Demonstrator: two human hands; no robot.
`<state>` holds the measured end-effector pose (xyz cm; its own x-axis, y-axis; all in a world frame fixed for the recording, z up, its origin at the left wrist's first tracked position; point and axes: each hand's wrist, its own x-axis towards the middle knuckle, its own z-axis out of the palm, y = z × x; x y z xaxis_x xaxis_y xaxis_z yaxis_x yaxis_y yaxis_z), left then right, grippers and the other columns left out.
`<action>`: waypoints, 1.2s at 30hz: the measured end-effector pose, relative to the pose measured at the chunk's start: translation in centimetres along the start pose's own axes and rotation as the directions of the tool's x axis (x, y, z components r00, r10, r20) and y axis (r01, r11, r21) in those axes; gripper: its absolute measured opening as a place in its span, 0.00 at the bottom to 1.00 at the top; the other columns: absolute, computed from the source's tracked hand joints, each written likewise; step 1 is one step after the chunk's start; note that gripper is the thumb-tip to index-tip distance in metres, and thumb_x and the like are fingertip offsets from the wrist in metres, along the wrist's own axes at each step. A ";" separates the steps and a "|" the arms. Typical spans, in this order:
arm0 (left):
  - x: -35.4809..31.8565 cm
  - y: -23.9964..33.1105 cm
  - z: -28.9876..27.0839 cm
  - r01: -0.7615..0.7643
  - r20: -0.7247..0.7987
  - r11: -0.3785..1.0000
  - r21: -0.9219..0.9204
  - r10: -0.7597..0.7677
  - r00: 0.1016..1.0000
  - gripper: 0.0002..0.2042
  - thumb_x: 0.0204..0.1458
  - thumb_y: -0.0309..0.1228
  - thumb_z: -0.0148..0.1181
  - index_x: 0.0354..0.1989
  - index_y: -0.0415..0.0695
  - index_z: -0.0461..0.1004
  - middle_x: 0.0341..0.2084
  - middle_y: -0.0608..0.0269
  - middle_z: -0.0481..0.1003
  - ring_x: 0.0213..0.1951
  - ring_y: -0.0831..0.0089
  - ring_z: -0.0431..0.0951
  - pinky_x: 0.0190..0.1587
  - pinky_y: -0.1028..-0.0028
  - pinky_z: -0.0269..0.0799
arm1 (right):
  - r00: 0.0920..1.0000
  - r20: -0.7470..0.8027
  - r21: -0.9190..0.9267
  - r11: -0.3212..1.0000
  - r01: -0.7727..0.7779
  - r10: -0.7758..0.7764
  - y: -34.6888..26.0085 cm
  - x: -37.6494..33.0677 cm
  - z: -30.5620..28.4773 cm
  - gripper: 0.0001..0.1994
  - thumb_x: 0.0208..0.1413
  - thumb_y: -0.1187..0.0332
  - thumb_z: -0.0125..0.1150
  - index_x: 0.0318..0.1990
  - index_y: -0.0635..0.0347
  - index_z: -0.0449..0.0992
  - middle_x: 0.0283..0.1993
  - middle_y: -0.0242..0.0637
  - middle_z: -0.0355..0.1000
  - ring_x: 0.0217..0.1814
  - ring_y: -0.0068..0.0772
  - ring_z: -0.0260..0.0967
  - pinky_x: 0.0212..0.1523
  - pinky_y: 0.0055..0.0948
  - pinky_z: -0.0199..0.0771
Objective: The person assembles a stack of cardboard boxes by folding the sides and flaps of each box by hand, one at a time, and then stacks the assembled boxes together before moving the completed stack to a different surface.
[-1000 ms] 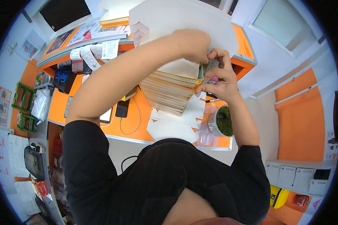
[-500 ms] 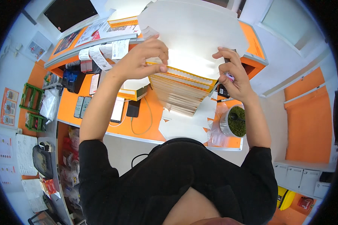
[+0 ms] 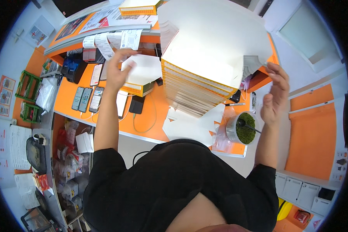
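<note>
Head view: we are seeing an orange bench (image 3: 147, 116) running beneath the left fingers (image 3: 127, 52) and right fingers (image 3: 279, 73). Between them a tall stack of nested cartons (image 3: 193, 91) is standing, probably weighty together, though each is likely light, springy and prone to creasing; we are favouring the yellow-banded walls over the thin flaps for grip. Just beside the left fingers, a smaller white-and-yellow carton (image 3: 147, 67) is sitting; contact is escaping us. Both hands are holding thumb apart, apparently gripping nothing.

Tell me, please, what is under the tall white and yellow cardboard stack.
Flat white cardboard shows at the near side of the stack, over the orange tabletop. The area directly beneath is covered.
</note>
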<state>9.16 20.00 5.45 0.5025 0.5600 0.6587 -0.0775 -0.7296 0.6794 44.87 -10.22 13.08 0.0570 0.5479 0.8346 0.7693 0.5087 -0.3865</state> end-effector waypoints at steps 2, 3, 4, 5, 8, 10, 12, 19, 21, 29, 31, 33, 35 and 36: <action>-3.2 -1.7 0.5 0.140 0.145 0.965 0.223 -0.175 0.974 0.26 0.53 0.48 0.69 0.51 0.38 0.78 0.49 0.50 0.78 0.57 0.56 0.75 0.65 0.59 0.64 | 1.000 0.004 0.001 1.000 -0.009 0.009 -0.4 -0.3 -1.1 0.25 0.64 0.49 0.61 0.57 0.59 0.70 0.65 0.50 0.64 0.70 0.47 0.60 0.69 0.47 0.58; -4.8 -2.3 1.1 0.056 0.244 0.899 0.434 -0.176 0.954 0.23 0.50 0.43 0.71 0.49 0.39 0.78 0.50 0.51 0.78 0.56 0.55 0.75 0.65 0.59 0.64 | 1.000 0.002 0.000 1.000 -0.011 0.011 -0.6 -0.3 -1.4 0.24 0.63 0.51 0.63 0.57 0.59 0.71 0.64 0.50 0.64 0.69 0.47 0.61 0.69 0.46 0.59; -6.3 -2.9 1.4 -0.050 0.334 0.789 0.613 -0.201 0.921 0.21 0.47 0.37 0.74 0.48 0.41 0.79 0.51 0.52 0.78 0.56 0.55 0.76 0.65 0.59 0.65 | 1.000 0.007 0.008 1.000 -0.013 0.013 -0.7 -0.2 -1.2 0.24 0.63 0.51 0.63 0.57 0.59 0.71 0.64 0.50 0.64 0.69 0.47 0.61 0.69 0.46 0.59; -7.5 -3.7 1.3 -0.043 0.330 0.785 0.618 -0.209 0.921 0.21 0.47 0.37 0.74 0.48 0.41 0.79 0.51 0.52 0.78 0.56 0.55 0.76 0.65 0.59 0.65 | 1.000 0.010 -0.011 1.000 -0.013 0.013 -1.0 0.0 -1.0 0.23 0.62 0.54 0.65 0.56 0.59 0.71 0.63 0.49 0.64 0.69 0.46 0.61 0.67 0.45 0.60; -8.5 -4.9 -0.1 -0.051 0.419 0.679 0.732 -0.391 0.820 0.17 0.47 0.33 0.73 0.44 0.42 0.79 0.50 0.53 0.79 0.52 0.53 0.77 0.65 0.57 0.66 | 0.999 0.026 -0.069 0.997 -0.020 0.022 -1.5 0.2 -0.3 0.21 0.59 0.59 0.68 0.54 0.59 0.72 0.61 0.49 0.65 0.66 0.46 0.63 0.64 0.43 0.65; -7.7 -0.3 -1.7 0.032 0.365 0.818 0.574 -0.291 0.884 0.15 0.48 0.32 0.72 0.42 0.39 0.79 0.44 0.52 0.80 0.47 0.56 0.79 0.61 0.60 0.69 | 0.999 0.029 -0.121 0.992 -0.042 0.046 -1.8 -0.2 -0.3 0.20 0.57 0.61 0.70 0.53 0.59 0.72 0.61 0.50 0.66 0.64 0.45 0.64 0.61 0.41 0.67; -7.5 6.3 -4.2 0.415 0.240 0.829 0.374 -0.519 0.821 0.15 0.46 0.31 0.73 0.39 0.38 0.79 0.35 0.54 0.79 0.41 0.60 0.80 0.52 0.64 0.74 | 0.998 0.068 -0.146 0.989 0.011 -0.001 -3.3 0.0 -0.4 0.20 0.56 0.63 0.70 0.52 0.59 0.72 0.59 0.50 0.67 0.60 0.44 0.66 0.56 0.40 0.71; -7.6 17.6 -15.6 -0.358 0.219 0.928 -0.103 0.373 0.902 0.26 0.46 0.49 0.77 0.41 0.37 0.78 0.30 0.53 0.78 0.35 0.67 0.79 0.32 0.68 0.72 | 0.947 0.310 -0.003 0.996 -0.090 0.087 -7.4 2.8 2.3 0.28 0.50 0.60 0.77 0.55 0.61 0.71 0.52 0.50 0.73 0.52 0.43 0.72 0.52 0.38 0.71; -4.9 18.0 -13.2 -0.546 -0.185 0.822 -0.159 0.519 0.835 0.25 0.49 0.47 0.75 0.42 0.35 0.78 0.32 0.49 0.78 0.36 0.62 0.79 0.36 0.67 0.75 | 0.879 0.473 -0.037 0.999 -0.040 0.053 -7.2 4.6 2.4 0.42 0.45 0.55 0.81 0.65 0.59 0.63 0.57 0.55 0.70 0.53 0.44 0.73 0.50 0.36 0.73; 7.6 22.1 9.5 -0.643 0.092 0.766 -0.002 0.640 0.763 0.17 0.44 0.21 0.64 0.46 0.39 0.82 0.38 0.57 0.81 0.38 0.60 0.82 0.38 0.68 0.79 | 0.994 -0.097 0.233 0.970 0.071 -0.050 -6.8 6.6 3.9 0.71 0.20 0.45 0.90 0.73 0.54 0.44 0.77 0.54 0.44 0.73 0.51 0.57 0.64 0.49 0.71; 7.4 21.4 13.6 -0.661 0.039 0.750 -0.015 0.661 0.749 0.16 0.45 0.25 0.64 0.45 0.46 0.82 0.36 0.66 0.81 0.36 0.66 0.82 0.36 0.69 0.79 | 0.985 -0.120 0.277 0.957 -0.088 0.125 -5.9 6.2 4.1 0.68 0.24 0.48 0.90 0.72 0.55 0.46 0.75 0.52 0.47 0.73 0.49 0.58 0.65 0.48 0.70; 7.6 20.6 15.5 -0.658 0.085 0.751 0.055 0.653 0.752 0.16 0.45 0.27 0.65 0.45 0.48 0.82 0.36 0.68 0.80 0.35 0.69 0.81 0.34 0.69 0.78 | 0.919 -0.114 0.253 0.906 -0.340 0.377 -4.0 4.6 3.3 0.60 0.31 0.56 0.89 0.69 0.57 0.48 0.70 0.47 0.52 0.70 0.44 0.60 0.65 0.44 0.70; 7.8 20.4 16.4 -0.656 0.148 0.748 0.097 0.641 0.753 0.15 0.45 0.28 0.65 0.44 0.50 0.82 0.35 0.71 0.79 0.35 0.71 0.81 0.32 0.70 0.77 | 0.911 -0.062 0.194 0.900 -0.389 0.407 -1.5 2.9 2.3 0.56 0.34 0.61 0.88 0.67 0.59 0.50 0.67 0.45 0.55 0.69 0.41 0.61 0.64 0.40 0.70; 8.1 20.3 16.7 -0.677 0.169 0.722 0.140 0.656 0.735 0.14 0.45 0.29 0.65 0.43 0.50 0.82 0.34 0.72 0.79 0.35 0.72 0.81 0.31 0.71 0.76 | 0.921 -0.072 0.133 0.919 -0.371 0.382 -0.7 2.5 2.5 0.54 0.35 0.63 0.87 0.66 0.60 0.51 0.66 0.44 0.56 0.68 0.39 0.61 0.63 0.37 0.70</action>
<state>25.98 3.19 19.14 0.4643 -0.1338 0.8755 -0.2760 -0.9612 -0.0005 42.87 -7.54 14.42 0.3920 0.6515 0.6495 0.6013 0.3529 -0.7169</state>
